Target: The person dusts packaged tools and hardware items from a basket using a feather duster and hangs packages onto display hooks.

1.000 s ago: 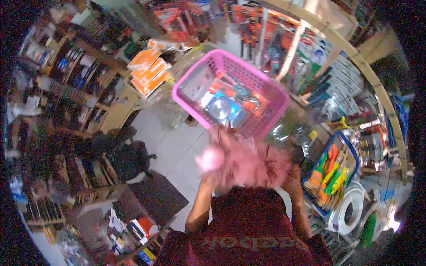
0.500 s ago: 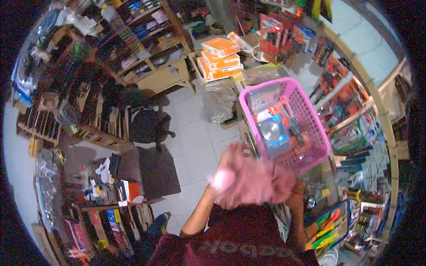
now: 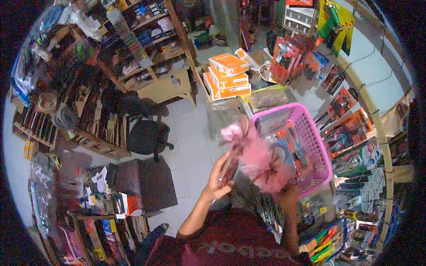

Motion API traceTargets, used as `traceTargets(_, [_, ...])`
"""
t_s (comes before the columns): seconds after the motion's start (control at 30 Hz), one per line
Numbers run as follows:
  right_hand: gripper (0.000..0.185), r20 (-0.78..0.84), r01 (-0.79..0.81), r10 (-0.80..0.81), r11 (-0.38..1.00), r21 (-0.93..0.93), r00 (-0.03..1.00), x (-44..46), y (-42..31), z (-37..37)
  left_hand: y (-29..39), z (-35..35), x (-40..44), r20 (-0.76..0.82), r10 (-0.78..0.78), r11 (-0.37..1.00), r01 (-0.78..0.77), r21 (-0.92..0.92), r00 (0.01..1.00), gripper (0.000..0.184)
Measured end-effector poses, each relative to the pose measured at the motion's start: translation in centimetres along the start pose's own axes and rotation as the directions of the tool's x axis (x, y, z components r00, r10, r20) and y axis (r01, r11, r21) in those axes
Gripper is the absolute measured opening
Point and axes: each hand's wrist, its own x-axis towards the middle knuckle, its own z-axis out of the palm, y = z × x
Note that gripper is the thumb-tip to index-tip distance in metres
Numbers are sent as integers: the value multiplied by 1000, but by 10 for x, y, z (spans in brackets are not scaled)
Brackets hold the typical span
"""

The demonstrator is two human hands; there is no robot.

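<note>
My left hand [image 3: 218, 179] grips a narrow, dark brownish flat object [image 3: 229, 169] with a pale edge, its fingers and thumb closed around it. A pink, crumpled, partly see-through bundle [image 3: 262, 162] is blurred by motion beside and beyond this hand. At the bundle's lower right, my right hand [image 3: 288, 193] is in shadow and closed on it, with most of its fingers hidden. The bundle overlaps the near left side of a pink plastic basket [image 3: 316, 146], which holds packaged items [image 3: 299, 155].
Orange and white boxes [image 3: 229, 82] stand stacked beyond the basket. Packaged tools [image 3: 341, 104] hang along the right. A black chair [image 3: 148, 135] and a dark brown box [image 3: 155, 184] are at left, near full shelves. Bright-handled brushes [image 3: 324, 244] lie at lower right.
The view has turned, so the basket and boxes sit lower and further right. My left hand has come clear of the pink bundle's near side, and the dark flat object now shows in it.
</note>
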Motion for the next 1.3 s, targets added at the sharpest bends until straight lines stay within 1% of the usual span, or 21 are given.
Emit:
traceTargets(0.03, [37,-8,101,-103,986,-132,995,0,1,5,-3,-7,3,-2,7,998,-7,60,1000,95])
traceTargets(0.13, [36,6,-74,79,958,-278,997,9,-17,5,0,-21,18,18,-33,999,33,7,999,95])
traceTargets(0.2, [36,-135,156,-199,948,-277,971,6,35,33,8,-26,27,0,-16,1000,16,-9,1000,86])
traceTargets(0.27, [38,-105,253,-289,930,-267,951,2,52,47,2,-35,26,6,-34,997,34,-76,999,81])
traceTargets(0.37, [42,-46,73,-74,997,-20,996,-8,60,66,-35,-53,14,-50,-181,964,167,-208,982,80])
traceTargets(0.4, [44,-29,3,-1,998,66,1000,-11,61,73,-39,-56,15,-133,-280,942,245,-229,951,81])
traceTargets(0.47, [48,-22,-61,65,989,134,998,-15,67,83,-44,-56,14,-185,-272,951,234,-203,945,78])
traceTargets(0.57, [54,-15,-84,87,985,154,996,-18,82,94,-23,-50,37,-41,49,998,-51,-41,998,72])
traceTargets(0.6, [56,-12,-84,87,983,161,996,-18,87,96,-21,-52,39,5,-21,995,21,-95,1000,73])
traceTargets(0.67, [61,-5,-87,91,962,260,996,-22,92,98,-18,-41,74,-33,-397,844,350,-407,917,75])
traceTargets(0.7, [64,-10,-78,87,940,332,996,-19,76,92,-20,-40,77,-9,-424,809,374,-453,906,75])
traceTargets(0.73, [64,134,-250,213,757,604,968,-16,60,84,-23,-38,80,15,-451,772,398,-496,893,76])
traceTargets(0.8, [65,39,-214,211,969,124,977,-26,99,96,-43,-57,44,70,-196,892,208,-401,978,76])
traceTargets(0.83, [66,-3,-186,188,972,-143,982,-22,99,92,-43,-57,37,72,-235,893,244,-379,969,74])
traceTargets(0.9, [62,-14,43,-50,943,-329,999,-31,96,86,-43,-57,23,74,-311,887,317,-336,948,71])
traceTargets(0.97, [59,-58,58,-69,984,-169,996,-21,48,59,-12,-35,29,-72,-310,910,274,-310,948,59])
traceTargets(1.0, [57,-88,-25,34,995,94,996,-3,14,39,-3,-27,32,-114,-342,898,288,-334,933,57])
traceTargets(1.03, [56,-93,-95,135,932,349,986,5,0,27,6,-19,34,-156,-373,884,299,-359,915,55])
traceTargets(1.13, [46,-53,-439,436,895,-78,898,-21,36,16,17,-7,41,-137,-527,761,394,-515,839,61])
traceTargets(1.23, [36,-80,-277,265,930,-240,961,-41,43,-5,8,-3,39,7,-501,703,412,-580,865,77])
traceTargets(1.3, [35,-58,-226,220,958,-176,974,-51,38,-22,11,7,35,-46,-537,709,421,-566,843,79])
